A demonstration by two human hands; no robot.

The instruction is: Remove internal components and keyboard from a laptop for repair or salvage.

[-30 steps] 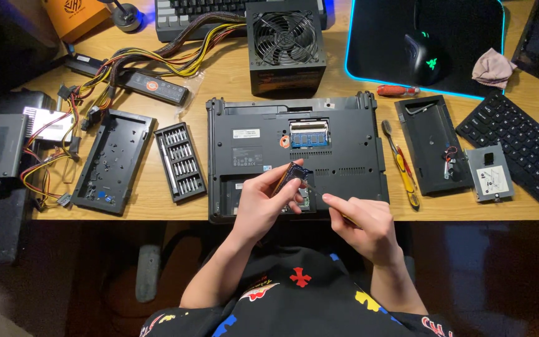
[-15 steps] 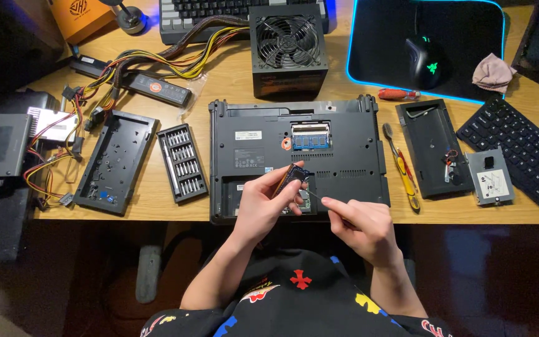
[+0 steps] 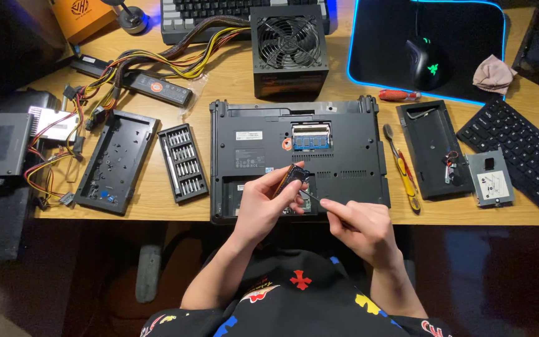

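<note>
Little had moved since the earlier frames: both hands stayed over the front edge of the upturned laptop (image 3: 297,156), view shifted slightly. Left hand (image 3: 268,206) was pinched on a small dark card (image 3: 294,176), tilted up above the open bay near the desk's front edge. Right hand (image 3: 360,224) was clenched on a thin tool (image 3: 313,196), tip just beside the card. Judgement: the card should be kept steady and the tool used gently, with no prying on the board. Wooden desk (image 3: 157,200) also carried 1 screwdriver bit case (image 3: 183,162), a power supply (image 3: 289,53) at the back edge, and a mouse pad (image 3: 369,43) at the back right corner. Room was dim.
</note>
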